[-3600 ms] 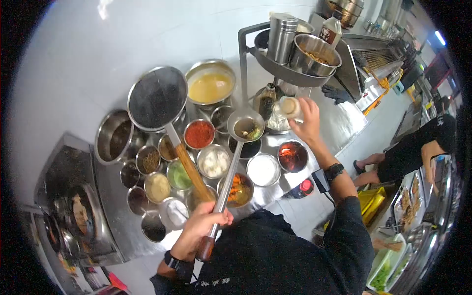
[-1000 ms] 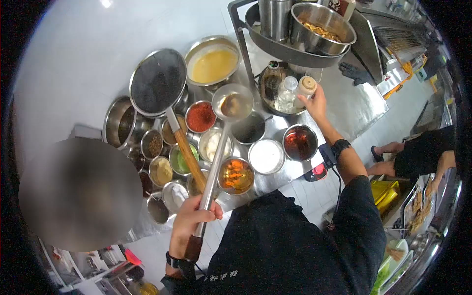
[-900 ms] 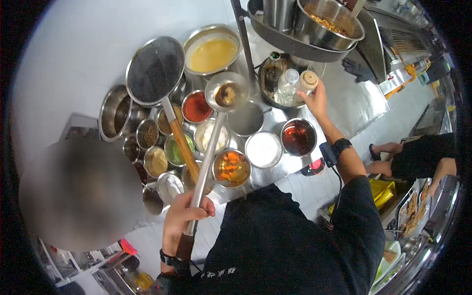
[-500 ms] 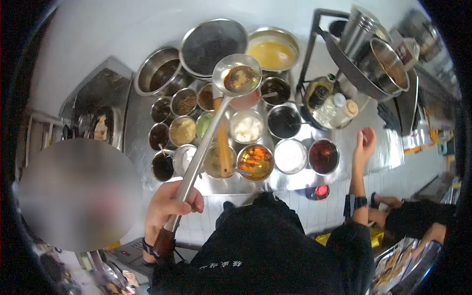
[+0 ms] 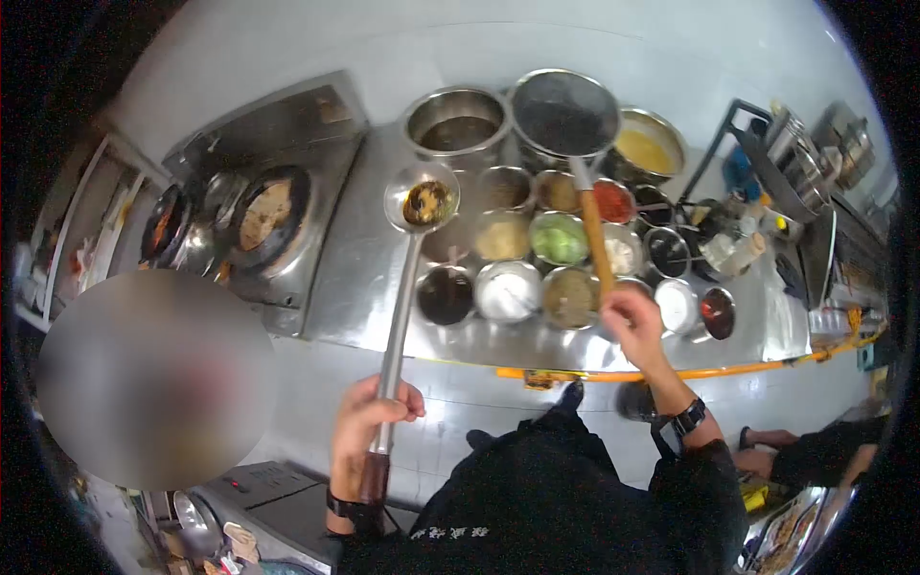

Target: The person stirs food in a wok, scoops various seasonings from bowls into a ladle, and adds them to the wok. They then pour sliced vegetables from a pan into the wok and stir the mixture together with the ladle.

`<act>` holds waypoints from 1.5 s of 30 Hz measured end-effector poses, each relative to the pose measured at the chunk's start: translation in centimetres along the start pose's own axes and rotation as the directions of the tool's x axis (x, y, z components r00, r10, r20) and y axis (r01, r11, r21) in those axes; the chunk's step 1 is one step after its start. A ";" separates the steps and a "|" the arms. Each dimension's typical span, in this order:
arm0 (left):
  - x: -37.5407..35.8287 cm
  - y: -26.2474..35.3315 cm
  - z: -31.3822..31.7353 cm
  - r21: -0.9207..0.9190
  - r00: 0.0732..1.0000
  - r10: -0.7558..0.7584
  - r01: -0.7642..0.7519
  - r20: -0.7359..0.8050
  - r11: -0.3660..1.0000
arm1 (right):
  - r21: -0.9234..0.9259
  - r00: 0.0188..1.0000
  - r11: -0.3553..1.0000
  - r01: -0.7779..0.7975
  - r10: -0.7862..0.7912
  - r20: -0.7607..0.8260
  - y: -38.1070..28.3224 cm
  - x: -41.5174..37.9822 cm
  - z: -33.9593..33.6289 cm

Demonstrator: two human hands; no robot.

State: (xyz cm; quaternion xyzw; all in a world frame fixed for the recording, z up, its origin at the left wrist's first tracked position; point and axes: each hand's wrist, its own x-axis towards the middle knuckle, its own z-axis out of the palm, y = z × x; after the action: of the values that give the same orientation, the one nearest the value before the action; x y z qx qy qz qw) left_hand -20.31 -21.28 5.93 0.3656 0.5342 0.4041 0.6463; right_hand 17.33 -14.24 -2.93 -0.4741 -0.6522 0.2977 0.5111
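Note:
My left hand [image 5: 369, 417] is closed round the metal shaft of a long ladle [image 5: 401, 307]. The ladle's bowl holds dark sauce with pale and green bits, above the table left of the seasoning bowls. My right hand [image 5: 634, 326] has its fingers curled over the near end of a wooden handle [image 5: 594, 235], which runs up to a round mesh strainer [image 5: 565, 110] on a pot. Around the handle sit bowls of green paste [image 5: 559, 238], red chilli [image 5: 613, 199], white pieces [image 5: 621, 251] and grey-brown seasoning [image 5: 570, 295].
Woks [image 5: 271, 216] sit on a stove at the left. Behind the bowls stand a dark-liquid pot [image 5: 458, 129] and a yellow-liquid pot [image 5: 647, 149]. Bottles [image 5: 736, 254] and a black rack [image 5: 714, 149] are at right. Part of another person [image 5: 829, 460] shows at lower right.
The view has swung left, showing more of the stove. My right hand has come from beside the right-hand bowls to the wooden handle. The ladle is now more upright and left of the bowls.

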 end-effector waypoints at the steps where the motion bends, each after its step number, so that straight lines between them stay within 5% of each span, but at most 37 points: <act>1: -0.9 -1.2 -2.2 -0.035 0.999 0.006 -0.008 -0.042 0.999 | 0.068 0.994 0.996 -0.051 0.044 0.098 -0.9 0.0 3.6; 6: -6.7 -6.1 -11.8 -0.206 0.987 -0.025 -0.008 -0.160 0.979 | 0.198 0.832 0.968 -0.153 0.019 0.554 -6.1 -0.5 21.1; 12: -10.6 -9.8 -20.0 -0.415 0.869 -0.127 -0.096 -0.478 0.905 | 0.187 0.361 0.945 -0.267 -0.081 0.929 -10.8 -2.3 38.3; 16: -10.9 -12.3 -26.8 -0.501 0.784 -0.148 -0.227 -0.602 0.835 | 0.076 -0.045 0.910 -0.408 -0.103 0.994 -13.5 -4.2 48.8; 18: -11.4 -11.6 -30.4 -0.524 0.747 -0.159 -0.281 -0.646 0.804 | 0.070 -0.182 0.951 -0.300 -0.129 0.975 -15.4 -3.6 53.9; 22: -11.8 -10.7 -37.2 -0.386 0.624 -0.149 -0.263 -0.767 0.885 | 0.157 -0.224 0.980 -0.124 -0.181 0.958 -16.0 -2.5 63.2; 28: -14.5 -3.6 -43.9 -0.093 0.594 -0.094 0.032 -0.799 0.995 | 0.378 0.006 0.920 -0.100 -0.380 0.925 -17.4 -0.3 71.7; 32: -13.6 -1.6 -47.2 -0.048 0.736 0.043 -0.102 -0.676 0.994 | 0.340 0.300 0.940 -0.018 -0.319 0.899 -16.6 1.0 71.6; 33: -12.9 -0.9 -46.9 -0.021 0.699 0.066 -0.116 -0.713 0.993 | 0.286 0.392 0.958 -0.004 -0.261 0.882 -15.6 1.4 70.8; 34: -12.5 -0.2 -47.8 0.040 0.795 0.095 -0.089 -0.599 0.995 | 0.229 0.464 0.973 0.011 -0.208 0.861 -14.6 1.4 69.1; 36: -12.1 2.2 -46.8 -0.029 0.898 0.073 -0.095 -0.434 0.995 | 0.133 0.659 0.991 0.012 -0.108 0.745 -11.5 1.1 65.4; 37: -10.9 3.4 -45.1 -0.036 0.873 0.127 -0.163 -0.470 0.986 | 0.098 0.738 0.995 0.012 -0.075 0.671 -10.1 1.0 63.7; 39: -7.9 2.3 -46.7 -0.127 0.968 0.084 -0.117 -0.236 0.985 | -0.015 0.868 1.000 -0.026 0.030 0.496 -6.3 1.1 58.6; 40: -6.2 1.9 -47.1 -0.166 0.991 0.056 -0.075 -0.118 0.983 | -0.247 0.895 0.968 -0.038 0.143 0.422 -6.1 1.7 54.7; 41: -4.9 2.2 -46.6 -0.087 0.997 0.025 -0.032 -0.079 0.996 | -0.261 0.890 0.939 -0.224 0.306 0.338 -3.4 1.7 52.1; 42: -3.8 2.7 -45.4 -0.090 0.999 0.008 -0.011 -0.037 0.996 | -0.280 0.969 0.954 -0.105 0.161 0.186 -2.6 2.1 48.5; 43: -2.7 3.3 -43.9 -0.095 1.000 -0.009 0.009 -0.003 0.995 | -0.348 0.946 0.894 -0.282 0.320 0.058 -3.4 2.8 44.9; 45: -1.1 4.4 -40.5 -0.053 0.999 -0.009 0.011 0.038 0.999 | -0.266 0.952 0.918 -0.292 0.253 -0.173 -1.4 4.3 38.5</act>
State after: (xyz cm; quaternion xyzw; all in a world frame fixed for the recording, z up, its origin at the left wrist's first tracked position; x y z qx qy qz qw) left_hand -60.89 -18.79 3.80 0.3530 0.5129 0.4079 0.6678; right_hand -19.79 -7.15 -11.59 -0.6489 -0.5801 0.2350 0.4327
